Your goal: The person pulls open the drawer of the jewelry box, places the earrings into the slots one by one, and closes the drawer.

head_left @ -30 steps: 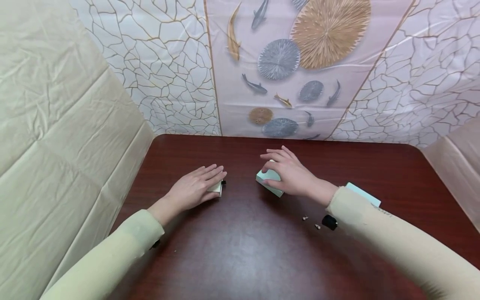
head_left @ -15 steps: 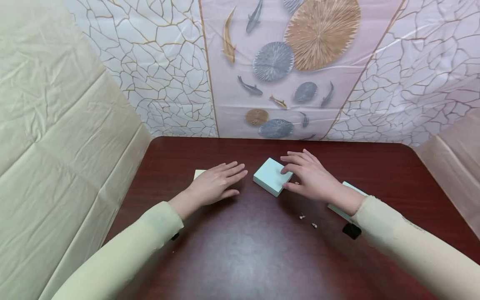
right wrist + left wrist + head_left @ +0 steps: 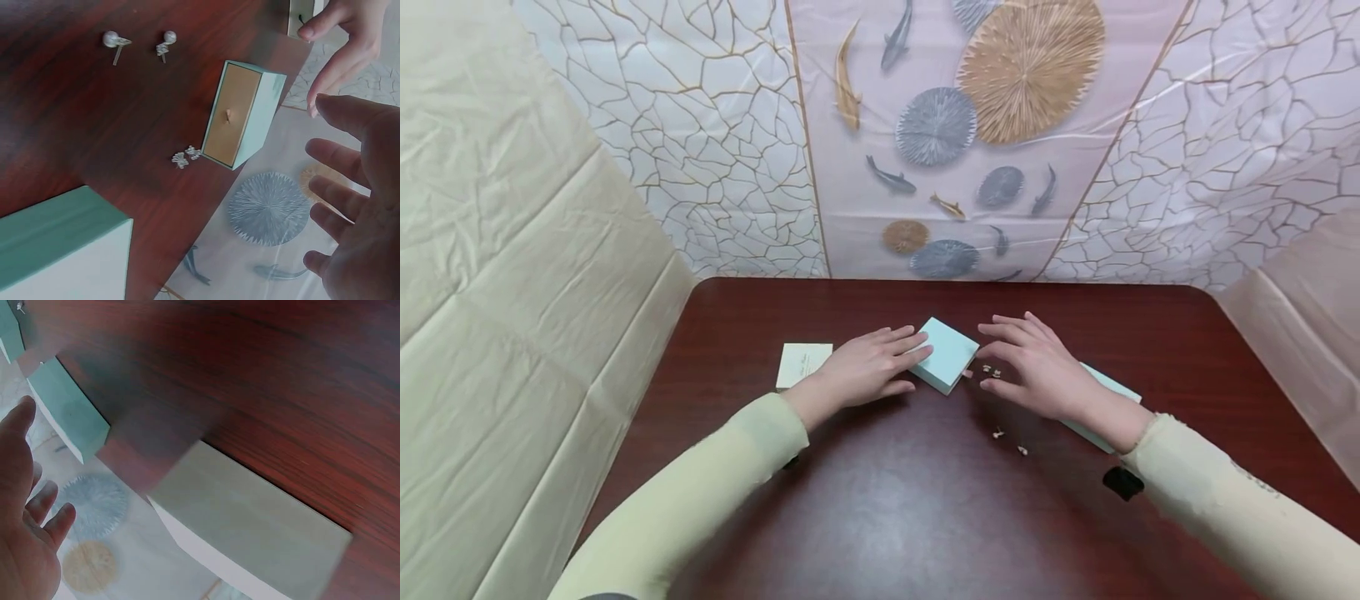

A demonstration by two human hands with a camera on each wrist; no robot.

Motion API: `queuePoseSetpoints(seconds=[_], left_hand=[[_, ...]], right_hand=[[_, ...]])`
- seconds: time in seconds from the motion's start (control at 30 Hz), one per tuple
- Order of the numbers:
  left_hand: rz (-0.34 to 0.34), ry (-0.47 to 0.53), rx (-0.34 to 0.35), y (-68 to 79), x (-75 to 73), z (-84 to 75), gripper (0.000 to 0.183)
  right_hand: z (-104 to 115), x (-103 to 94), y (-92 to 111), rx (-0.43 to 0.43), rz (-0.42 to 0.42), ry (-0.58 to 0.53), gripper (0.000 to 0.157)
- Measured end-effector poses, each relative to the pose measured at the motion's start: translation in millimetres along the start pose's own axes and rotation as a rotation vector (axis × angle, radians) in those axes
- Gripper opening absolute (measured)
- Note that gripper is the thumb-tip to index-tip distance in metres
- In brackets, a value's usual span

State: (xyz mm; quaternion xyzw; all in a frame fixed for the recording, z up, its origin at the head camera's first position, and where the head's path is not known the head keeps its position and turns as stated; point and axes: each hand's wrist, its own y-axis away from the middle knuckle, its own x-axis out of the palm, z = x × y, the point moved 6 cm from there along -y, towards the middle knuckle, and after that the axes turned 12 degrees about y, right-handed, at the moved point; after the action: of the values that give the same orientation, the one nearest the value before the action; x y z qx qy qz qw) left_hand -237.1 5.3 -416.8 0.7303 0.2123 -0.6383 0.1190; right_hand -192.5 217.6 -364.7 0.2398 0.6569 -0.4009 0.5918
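A small mint drawer box (image 3: 946, 354) lies at the middle of the table, its tan drawer front (image 3: 232, 115) with a little pull tab facing right. My left hand (image 3: 868, 367) reaches over its left edge with fingers fairly straight; whether they touch it I cannot tell. My right hand (image 3: 1030, 371), fingers loosely spread and holding nothing, hovers right of the box. Between them lie two sparkly stud earrings (image 3: 186, 156). Nearer me are a pearl earring (image 3: 112, 40) and a second pearl earring (image 3: 169, 40). Behind my left wrist sits a cream box (image 3: 801, 365) with small print.
Another mint box (image 3: 1108, 385) lies at the right, partly hidden under my right wrist. The dark red wooden table (image 3: 865, 517) ends at a patterned cloth backdrop (image 3: 850, 225). A pale cloth wall (image 3: 550, 333) stands on the left.
My left hand has moved right, off the cream box and over to the mint drawer box. My right hand has drawn away rightward from that box, uncovering the sparkly earrings.
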Motion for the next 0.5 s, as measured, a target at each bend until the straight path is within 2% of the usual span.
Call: queuePoseSetpoints(seconds=[0.2,0.5], left_hand=[[0.056,0.006,0.001,-19.5,8.5,-4.6,0.065],[0.087,-0.027,0.014,-41.1,18.7,-9.2,0.066]], right_hand=[[-0.7,4.1,10.3,0.015,0.001,0.01,0.037],[-1.7,11.4,21.3,0.014,-0.001,0.014,0.04]])
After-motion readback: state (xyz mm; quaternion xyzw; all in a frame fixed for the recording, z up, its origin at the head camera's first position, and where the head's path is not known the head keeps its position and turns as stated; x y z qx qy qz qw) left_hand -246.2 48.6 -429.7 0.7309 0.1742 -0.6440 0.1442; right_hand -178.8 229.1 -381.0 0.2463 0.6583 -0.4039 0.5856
